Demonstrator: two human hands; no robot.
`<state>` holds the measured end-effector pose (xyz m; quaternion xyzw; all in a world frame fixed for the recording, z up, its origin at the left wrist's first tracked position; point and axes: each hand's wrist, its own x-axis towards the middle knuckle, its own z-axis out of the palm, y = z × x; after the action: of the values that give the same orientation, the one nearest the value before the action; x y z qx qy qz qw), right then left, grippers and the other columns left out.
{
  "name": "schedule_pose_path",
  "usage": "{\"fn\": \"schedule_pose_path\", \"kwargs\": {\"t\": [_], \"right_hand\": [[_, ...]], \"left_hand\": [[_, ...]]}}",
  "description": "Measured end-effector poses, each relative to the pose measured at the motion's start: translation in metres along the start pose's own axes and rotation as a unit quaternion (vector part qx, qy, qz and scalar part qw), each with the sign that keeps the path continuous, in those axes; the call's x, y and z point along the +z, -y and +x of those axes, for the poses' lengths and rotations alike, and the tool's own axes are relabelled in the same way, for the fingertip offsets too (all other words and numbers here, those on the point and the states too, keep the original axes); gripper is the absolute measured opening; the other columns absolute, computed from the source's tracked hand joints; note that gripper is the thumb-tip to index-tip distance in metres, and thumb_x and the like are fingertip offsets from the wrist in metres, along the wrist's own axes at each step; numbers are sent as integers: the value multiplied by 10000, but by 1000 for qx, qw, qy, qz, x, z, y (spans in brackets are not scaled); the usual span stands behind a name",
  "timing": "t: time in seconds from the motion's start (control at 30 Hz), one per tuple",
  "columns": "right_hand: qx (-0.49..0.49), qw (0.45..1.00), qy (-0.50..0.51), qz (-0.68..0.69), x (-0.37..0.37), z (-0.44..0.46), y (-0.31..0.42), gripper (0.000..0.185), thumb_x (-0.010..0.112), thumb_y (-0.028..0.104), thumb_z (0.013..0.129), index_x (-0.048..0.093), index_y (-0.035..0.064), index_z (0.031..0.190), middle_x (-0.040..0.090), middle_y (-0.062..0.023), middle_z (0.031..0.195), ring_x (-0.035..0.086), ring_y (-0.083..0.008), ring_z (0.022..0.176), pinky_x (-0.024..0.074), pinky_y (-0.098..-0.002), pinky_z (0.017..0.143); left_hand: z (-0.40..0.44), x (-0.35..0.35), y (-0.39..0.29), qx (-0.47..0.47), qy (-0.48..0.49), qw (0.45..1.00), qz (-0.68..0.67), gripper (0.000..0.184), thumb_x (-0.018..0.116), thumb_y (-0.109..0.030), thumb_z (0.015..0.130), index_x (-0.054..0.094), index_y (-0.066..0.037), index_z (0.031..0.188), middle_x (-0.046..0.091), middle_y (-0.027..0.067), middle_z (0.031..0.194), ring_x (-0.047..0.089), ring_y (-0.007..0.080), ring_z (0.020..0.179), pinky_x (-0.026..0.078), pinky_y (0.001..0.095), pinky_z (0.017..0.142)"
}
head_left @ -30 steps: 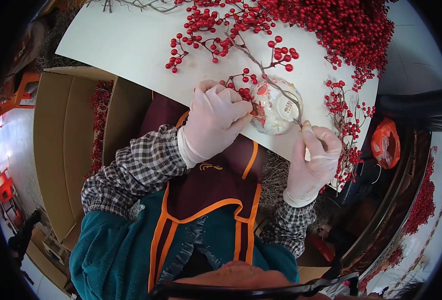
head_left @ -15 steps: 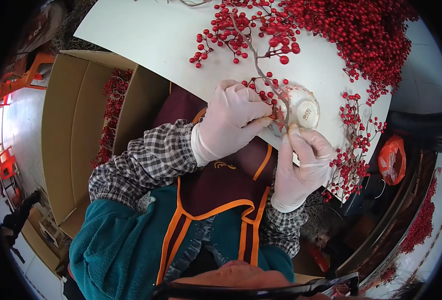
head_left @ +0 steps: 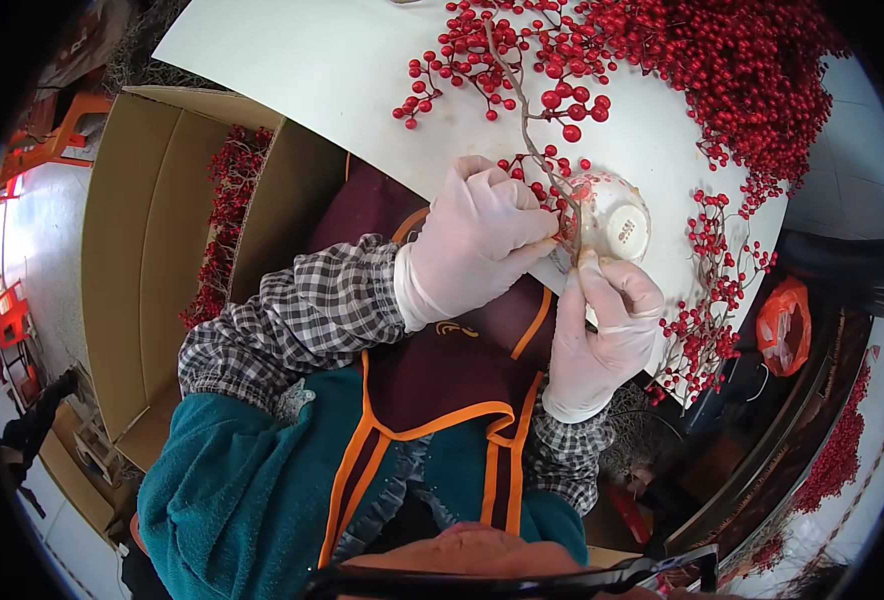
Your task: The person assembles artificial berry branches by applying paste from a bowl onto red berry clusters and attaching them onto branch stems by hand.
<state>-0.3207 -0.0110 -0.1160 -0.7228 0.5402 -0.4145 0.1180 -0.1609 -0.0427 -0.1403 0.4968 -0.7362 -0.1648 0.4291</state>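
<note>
A brown branch with red artificial berries (head_left: 528, 112) reaches down the table to both gloved hands. My right hand (head_left: 607, 335) pinches its lower stem between thumb and fingertips. Just left of that stem, my left hand (head_left: 477, 235) is closed, its fingertips pinching a small red berry sprig (head_left: 545, 193) against the branch. The exact grip is partly hidden behind the fingers. Beside the stem, a white bowl with a red pattern (head_left: 625, 228) rests upside down on the white table (head_left: 332, 85), its base ring facing up.
A large heap of red berry branches (head_left: 732, 70) covers the table's far right. More berry sprigs (head_left: 707, 300) lie along the right edge. An open cardboard box (head_left: 127, 270) with berries inside stands at left. At right hangs a red plastic bag (head_left: 784, 325).
The view has shifted slightly, so the table and branch sit a little farther right. My left hand has moved slightly right with it. Both hands keep their pinch at the stem.
</note>
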Motion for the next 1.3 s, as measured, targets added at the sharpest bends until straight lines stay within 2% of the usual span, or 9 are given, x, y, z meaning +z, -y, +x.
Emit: {"fn": "schedule_pose_path", "kwargs": {"t": [0.17, 0.27, 0.47, 0.77, 0.97, 1.3], "right_hand": [[10, 999, 29, -8, -1, 0, 3, 264, 699, -118, 722, 677, 52, 923, 562, -63, 965, 574, -203, 873, 478, -298, 738], [-48, 998, 8, -25, 5, 1, -2, 321, 692, -136, 693, 686, 63, 945, 548, -72, 974, 585, -184, 738, 481, -278, 597], [-38, 999, -2, -14, 13, -1, -6, 320, 695, -128, 685, 681, 60, 943, 555, -76, 977, 612, -210, 785, 514, -302, 623], [-26, 999, 28, -27, 12, 1, -6, 333, 697, -124, 673, 676, 63, 947, 556, -85, 981, 617, -236, 800, 518, -315, 627], [-40, 998, 23, -37, 16, 1, -7, 344, 702, -120, 658, 671, 64, 947, 555, -86, 979, 617, -240, 800, 517, -319, 628], [-56, 998, 3, -31, 24, -3, -10, 321, 701, -114, 680, 661, 65, 943, 553, -83, 964, 609, -240, 769, 508, -316, 611]], "left_hand": [[2, -1, 0, 40, -1, 998, 51, 228, 767, -92, 656, 688, -116, 868, 555, -13, 754, 538, 200, 741, 421, 407, 892], [0, 1, 4, 50, 10, 996, 67, 225, 759, -80, 665, 685, -111, 875, 548, -30, 741, 533, 179, 728, 432, 408, 893], [0, 0, 9, 70, 3, 996, 49, 236, 747, -55, 670, 681, -104, 892, 531, -37, 740, 520, 164, 707, 467, 400, 890], [-2, 2, 16, 106, 11, 992, 61, 315, 740, -39, 606, 669, -96, 908, 525, -26, 783, 523, 185, 725, 484, 408, 902], [-3, 3, 17, 84, 11, 996, 35, 334, 745, -32, 580, 672, -92, 900, 533, -13, 781, 531, 192, 729, 500, 398, 896], [-3, 3, 16, 76, -8, 997, 17, 223, 764, -49, 660, 683, -93, 863, 556, 9, 753, 564, 206, 711, 520, 410, 879]]}}
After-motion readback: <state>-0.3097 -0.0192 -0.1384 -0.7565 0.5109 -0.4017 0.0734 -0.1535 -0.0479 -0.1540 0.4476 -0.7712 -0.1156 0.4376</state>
